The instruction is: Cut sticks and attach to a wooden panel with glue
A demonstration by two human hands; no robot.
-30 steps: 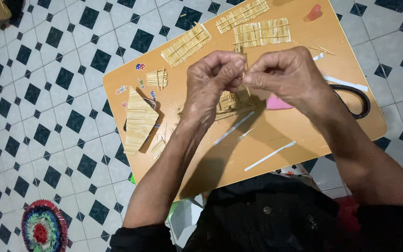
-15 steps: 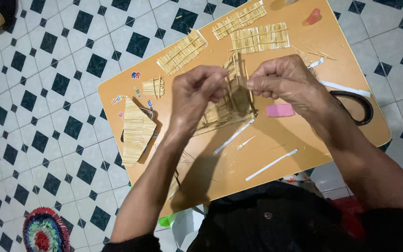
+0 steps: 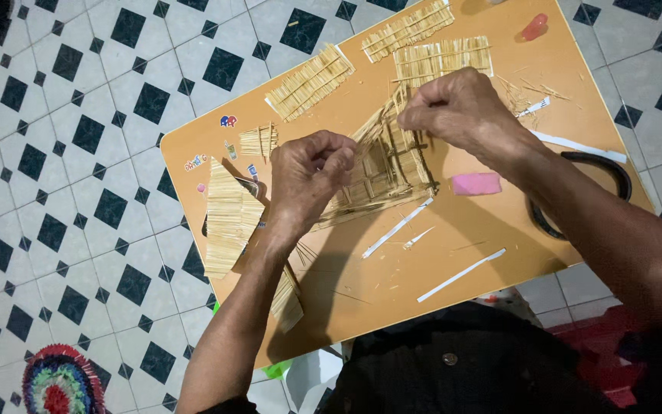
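Left hand [image 3: 309, 178] and right hand [image 3: 457, 107] both pinched shut on the straw frame [image 3: 388, 165], mid-frame on the orange table [image 3: 499, 253]. Fragile lattice — could well crush or shed sticks if squeezed too hard. Straw mats [image 3: 312, 82] upper centre, pink eraser [image 3: 476, 183] right; black-and-white tiled floor [image 3: 78, 153] all around.

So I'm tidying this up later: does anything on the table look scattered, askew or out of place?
Yes. Loose straw bits lie scattered near the far right corner, and white paper strips lie at odd angles on the orange table. The straw frame between the left hand and right hand sits tilted. One straw panel overhangs the left edge.
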